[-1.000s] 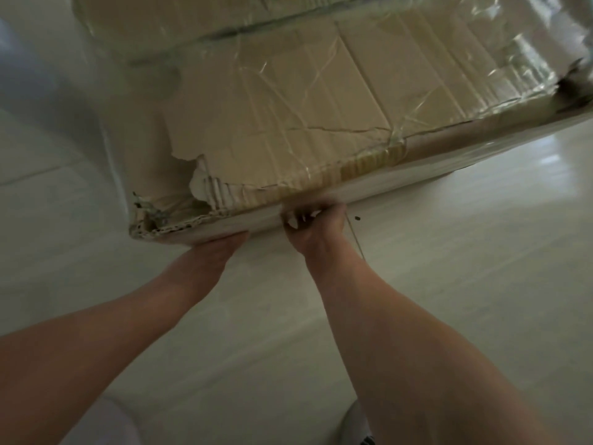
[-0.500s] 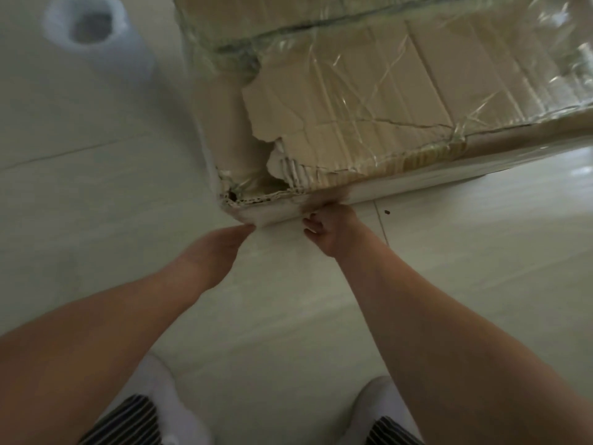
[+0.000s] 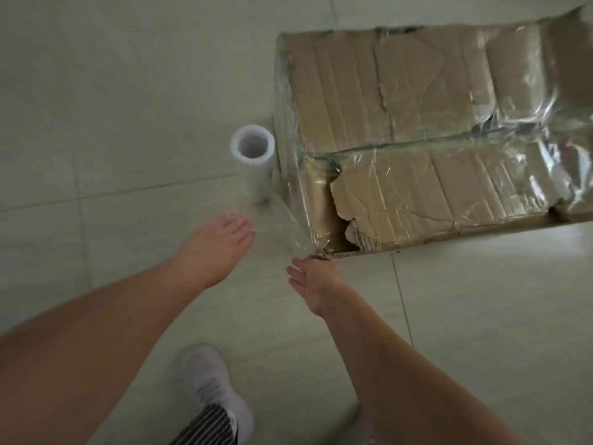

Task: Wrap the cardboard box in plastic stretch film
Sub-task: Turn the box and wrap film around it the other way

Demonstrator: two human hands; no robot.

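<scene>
A large torn cardboard box (image 3: 417,130) lies flat on the tiled floor at upper right, its top and left side covered in shiny stretch film. A white roll of stretch film (image 3: 253,155) stands upright just left of the box, with a film sheet running from it to the box's near left corner. My left hand (image 3: 218,245) hovers open, fingers spread, just below the roll and touching nothing. My right hand (image 3: 316,282) is open, palm to the left, fingertips right at the box's near left corner.
Pale floor tiles (image 3: 112,107) stretch around the box on the left and near sides. My left foot in a white shoe (image 3: 215,387) stands near the bottom centre, under a striped trouser leg.
Both hands have let go of the box's lower edge and pulled back. The box now lies flat on the floor, and the view has risen, showing its whole top and the roll.
</scene>
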